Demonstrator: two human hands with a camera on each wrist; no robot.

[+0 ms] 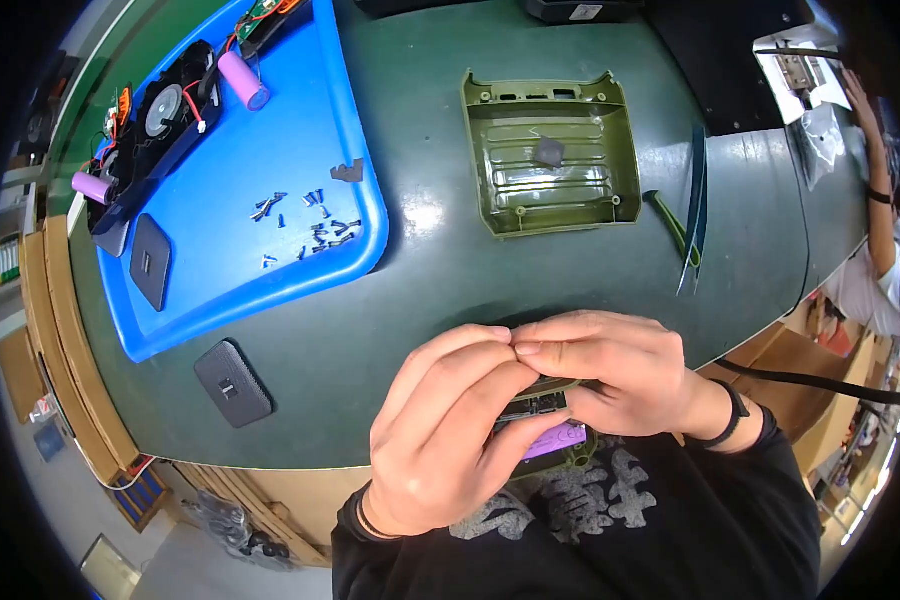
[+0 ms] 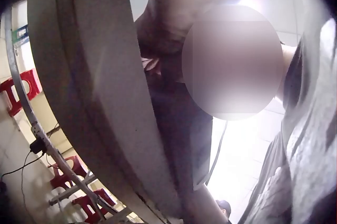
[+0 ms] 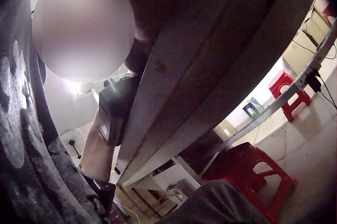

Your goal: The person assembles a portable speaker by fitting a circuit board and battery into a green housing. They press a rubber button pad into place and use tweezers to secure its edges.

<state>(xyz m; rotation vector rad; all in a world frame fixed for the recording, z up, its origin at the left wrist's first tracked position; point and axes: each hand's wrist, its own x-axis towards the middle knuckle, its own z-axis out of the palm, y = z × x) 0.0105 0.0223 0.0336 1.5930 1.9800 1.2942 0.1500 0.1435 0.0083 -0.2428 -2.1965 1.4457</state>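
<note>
1. Subject. In the head view I find a green-edged assembly point(image 1: 580, 452) raised in both hands, close in front of the wearer's dark shirt point(image 1: 710, 520), at the near side of the green table point(image 1: 410, 300).
2. Grip. I note the left hand point(image 1: 450, 430) and the right hand point(image 1: 620, 370) both curled about the assembly, the left from 9 o'clock, the right from 3. The fingertips come together over its far side; exactly what they pinch there I cannot tell. Neither wrist view shows me the hold.
3. Orientation. A purple cell point(image 1: 560, 438) shows below the thumbs, at about 5 o'clock from the joined fingertips; its visible strip runs roughly from 8 to 2 o'clock. The assembly's full long axis is covered by the hands, and I record it as undetermined.
4. Governing relation. I judge that the coming move turns on the far side of the assembly, about 11 o'clock from the cell and directly under the fingertips. Neither hand is clearly nearer.
5. Surroundings. From the grip, a green shell point(image 1: 560, 178) lies hollow side up at 12 o'clock, well apart; tweezers point(image 1: 699, 190) between 1 and 2; a blue tray point(image 1: 200, 225) with loose screws point(image 1: 269, 207) at 10; a black plate point(image 1: 238, 400) at 9.
</note>
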